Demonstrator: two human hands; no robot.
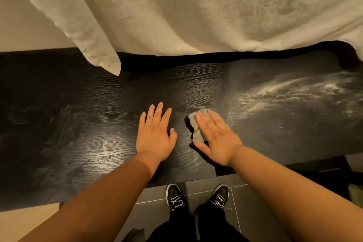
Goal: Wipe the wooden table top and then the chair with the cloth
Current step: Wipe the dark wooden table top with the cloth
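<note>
Pale fabric point(196, 6) hangs over far edge of table point(78, 124). Table dark wood; whitish smears point(284, 92) toward right end, dust or damp, hard to tell. Left grip point(155, 135) flat on table near front edge, fingers spread. Right grip point(216, 137) just beside it, fingers straight, pressing small grey cloth point(193, 122) onto table.

I see the cloth point(194, 126), a small grey crumpled pad, just right of frame centre, partly under my right hand point(216, 139). It lies on the surface point(78, 116), a near-black wood-grain top with whitish smears at frame right.
</note>
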